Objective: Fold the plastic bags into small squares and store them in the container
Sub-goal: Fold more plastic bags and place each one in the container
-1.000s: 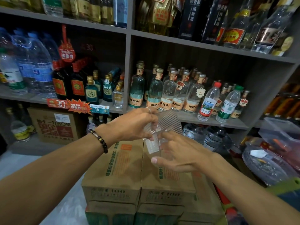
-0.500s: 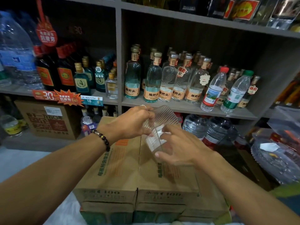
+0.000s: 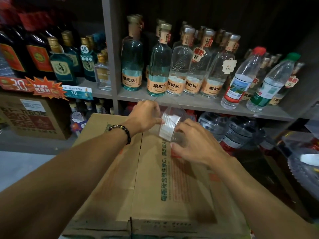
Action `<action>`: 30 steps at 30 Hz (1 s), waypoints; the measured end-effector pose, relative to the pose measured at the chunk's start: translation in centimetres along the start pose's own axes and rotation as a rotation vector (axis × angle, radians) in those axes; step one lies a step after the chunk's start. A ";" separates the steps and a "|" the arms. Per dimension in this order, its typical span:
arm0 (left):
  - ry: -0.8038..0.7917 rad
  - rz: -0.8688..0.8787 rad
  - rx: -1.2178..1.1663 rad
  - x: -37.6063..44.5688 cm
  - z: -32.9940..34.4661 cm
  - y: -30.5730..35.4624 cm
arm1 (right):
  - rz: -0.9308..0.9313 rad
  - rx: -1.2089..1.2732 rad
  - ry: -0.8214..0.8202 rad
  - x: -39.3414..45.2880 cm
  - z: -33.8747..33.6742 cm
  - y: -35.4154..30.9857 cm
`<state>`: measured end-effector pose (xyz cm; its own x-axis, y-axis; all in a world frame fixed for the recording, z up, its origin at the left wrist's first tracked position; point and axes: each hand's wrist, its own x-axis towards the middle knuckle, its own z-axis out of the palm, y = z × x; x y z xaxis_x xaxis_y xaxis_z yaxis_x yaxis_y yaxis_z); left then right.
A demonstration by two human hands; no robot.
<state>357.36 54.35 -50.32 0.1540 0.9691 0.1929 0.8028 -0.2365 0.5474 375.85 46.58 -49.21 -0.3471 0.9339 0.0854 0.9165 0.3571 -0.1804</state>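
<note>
A small clear plastic bag point(image 3: 170, 125), folded and with a white patch showing through it, is held just above the far end of a cardboard box point(image 3: 155, 187). My left hand point(image 3: 145, 116) pinches the bag's left edge with thumb and fingers. My right hand point(image 3: 193, 144) grips its lower right side, fingers curled over it. Whether the bag touches the box is unclear. No storage container can be made out for certain.
Behind the box stands a grey shelf point(image 3: 189, 102) lined with glass liquor bottles point(image 3: 158, 66) and two water bottles point(image 3: 241, 78). Large water jugs point(image 3: 229, 128) sit below it. Crumpled clear plastic point(image 3: 303, 166) lies at the right; another carton point(image 3: 32, 116) at the left.
Both hands moved down and forward with the bag, from mid-air to just over the box's far end. The view tilted down and closer to the shelf.
</note>
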 end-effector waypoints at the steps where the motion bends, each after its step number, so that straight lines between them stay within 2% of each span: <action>1: 0.009 -0.008 -0.013 0.3 0.5 -0.1 | 0.006 0.003 0.000 0.1 0.2 0.1; 7: 0.141 0.013 -0.057 -1.0 0.0 -0.7 | 0.014 0.064 0.010 -0.3 0.7 -0.7; 10: 0.184 0.108 -0.021 -4.9 -1.8 -1.5 | 0.002 0.097 0.014 -1.1 0.7 -2.0; 14: 0.012 0.101 0.115 -12.7 -4.7 -2.8 | -0.031 0.133 0.019 -2.7 0.6 -5.2; 23: -0.278 -0.034 0.180 -29.0 -9.9 -5.3 | -0.173 0.213 -0.067 -7.8 2.8 -16.0; 30: -0.253 -0.234 0.098 -42.8 -8.4 -9.2 | -0.241 0.344 -0.247 -12.4 9.1 -24.0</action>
<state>338.52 14.44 -56.76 0.0872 0.9858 -0.1433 0.8826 -0.0097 0.4700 356.32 26.52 -54.90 -0.6162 0.7850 -0.0633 0.7000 0.5091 -0.5007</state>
